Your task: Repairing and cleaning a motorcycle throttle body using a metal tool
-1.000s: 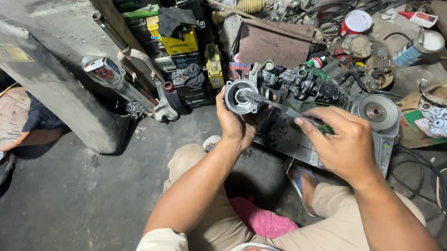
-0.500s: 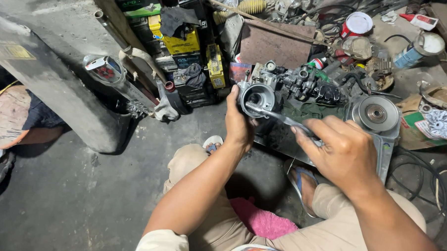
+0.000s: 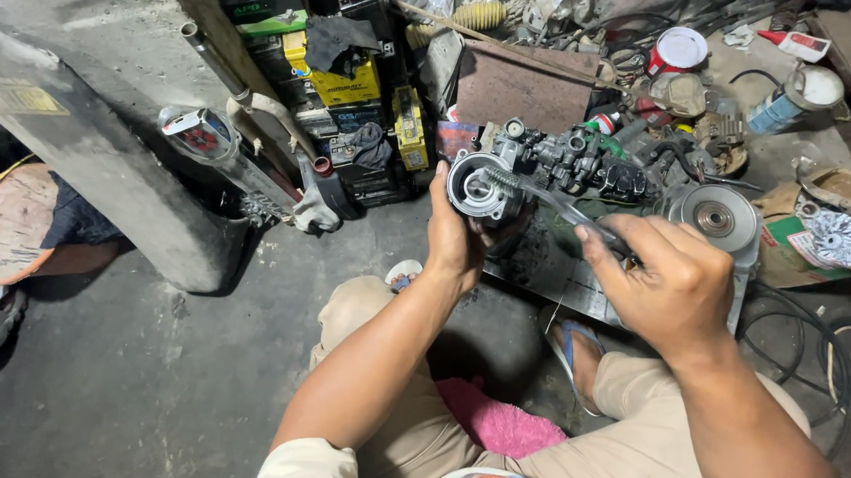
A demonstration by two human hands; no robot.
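Observation:
My left hand (image 3: 459, 235) grips a round, cup-shaped metal part (image 3: 476, 185) and holds it up with its open end facing me. My right hand (image 3: 669, 280) is closed on the handle of a thin brush (image 3: 540, 194) whose bristled tip rests on the rim of that metal part. Just behind the part lies a greasy dark engine assembly (image 3: 588, 165) on a metal sheet (image 3: 561, 272). I sit low over the floor, knees apart, with a pink cloth (image 3: 495, 420) between my legs.
Stacked batteries and boxes (image 3: 355, 86) stand at the back. A chrome exhaust pipe (image 3: 221, 152) leans at the left beside a grey slab (image 3: 98, 152). A round pulley (image 3: 714, 219), cans (image 3: 789, 96), cables (image 3: 808, 347) and scrap fill the right. Another person's leg (image 3: 30, 225) shows at far left.
My left hand has shifted the round part slightly left and up. My right hand has drawn back towards me, so the brush tip now sits on the part's rim.

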